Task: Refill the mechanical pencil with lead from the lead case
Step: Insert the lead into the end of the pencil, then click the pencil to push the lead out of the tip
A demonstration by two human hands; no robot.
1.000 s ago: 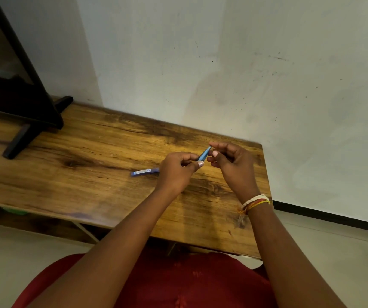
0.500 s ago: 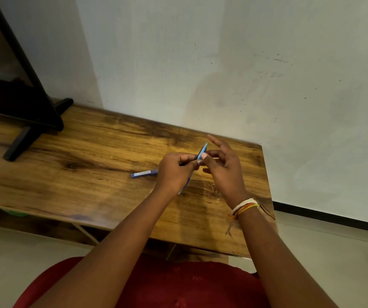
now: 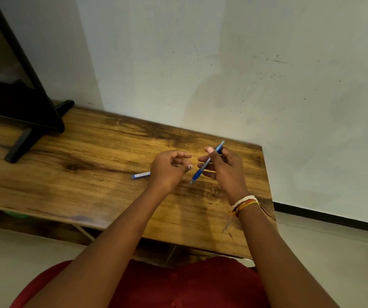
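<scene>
Soft, even indoor light; faint shadows; wide-angle bowing at edges.

A wooden table [image 3: 89,165] with a dark, streaky grain fills the middle of the view, and everything else sits around it. Behind it rises a pale wall [image 3: 245,63], scuffed and flecked with small dark marks. On the table's far left end stands a black frame [image 3: 34,103] — one flat foot [image 3: 18,147] angled out across the wood toward the near edge. Off the table's right end, a black baseboard [image 3: 334,218] runs along the foot of the wall above a light floor [image 3: 334,263]. Under the table's left near edge something green [image 3: 16,215] shows — too hidden to make out.
</scene>
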